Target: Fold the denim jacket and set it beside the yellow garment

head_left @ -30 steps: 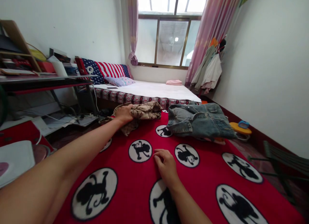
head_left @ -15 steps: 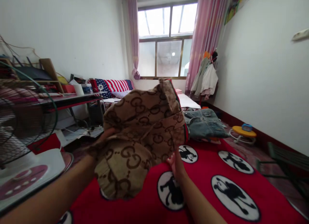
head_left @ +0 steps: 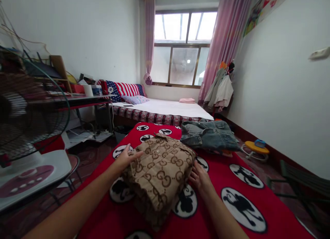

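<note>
A tan shirt (head_left: 165, 163) with a brown letter print lies folded on the red blanket (head_left: 211, 211), a button and collar showing near its far edge. My left hand (head_left: 126, 158) is at the shirt's left side, fingers spread and thumb over its edge. Against the right side rests my right hand (head_left: 201, 177), its fingers stretched out and partly tucked by the cloth. Neither hand grips anything. Just beyond, to the right, folded blue denim clothing (head_left: 208, 134) lies on the same blanket.
A fan (head_left: 28, 108) and a white chair (head_left: 51, 170) stand at left, beside a cluttered desk (head_left: 85, 99). A bed (head_left: 165, 108) lies under the window. At right are a yellow stool (head_left: 255, 148) and a dark folding chair (head_left: 306, 180).
The shirt, held up and turned in both hands before, now lies folded flat on the blanket. Both hands have come down with it and opened at its sides.
</note>
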`<state>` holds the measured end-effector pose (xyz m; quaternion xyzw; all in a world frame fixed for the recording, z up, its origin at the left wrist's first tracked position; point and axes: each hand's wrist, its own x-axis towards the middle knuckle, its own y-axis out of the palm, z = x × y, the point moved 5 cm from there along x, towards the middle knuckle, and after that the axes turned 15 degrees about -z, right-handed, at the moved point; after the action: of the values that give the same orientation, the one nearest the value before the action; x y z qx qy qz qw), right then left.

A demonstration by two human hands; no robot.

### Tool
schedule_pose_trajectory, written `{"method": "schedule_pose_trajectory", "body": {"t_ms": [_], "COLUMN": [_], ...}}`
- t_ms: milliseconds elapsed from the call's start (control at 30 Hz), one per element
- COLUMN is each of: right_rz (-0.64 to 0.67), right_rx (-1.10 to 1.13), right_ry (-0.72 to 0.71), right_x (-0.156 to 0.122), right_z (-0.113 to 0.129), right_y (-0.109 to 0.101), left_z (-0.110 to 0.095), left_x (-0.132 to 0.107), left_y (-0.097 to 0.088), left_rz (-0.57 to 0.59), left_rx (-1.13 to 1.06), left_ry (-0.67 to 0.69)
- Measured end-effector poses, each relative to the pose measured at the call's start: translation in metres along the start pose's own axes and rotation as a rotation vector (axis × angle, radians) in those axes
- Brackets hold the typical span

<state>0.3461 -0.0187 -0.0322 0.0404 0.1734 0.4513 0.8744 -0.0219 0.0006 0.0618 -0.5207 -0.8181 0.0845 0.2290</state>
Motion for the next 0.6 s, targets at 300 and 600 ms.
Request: {"method": "schedule_pose_trajectory", "body": {"t_ms": [300, 600], "right_rz": [0.095, 0.146], "right_rx": [-0.363, -1.292], "right_ry": [-0.827, -1.136], "right_x": [-0.050, -0.051], "right_z": [0.115, 0.121], "right_y": [0.069, 0.147], "left_z": [-0.102, -0.060], "left_x": [-0.126, -0.241], "left_y": [0.073, 0.188], "left_rz": [0.396, 0.732], "left_rx": [-0.077, 0.007], "left_ry": [0.528, 0.211]}}
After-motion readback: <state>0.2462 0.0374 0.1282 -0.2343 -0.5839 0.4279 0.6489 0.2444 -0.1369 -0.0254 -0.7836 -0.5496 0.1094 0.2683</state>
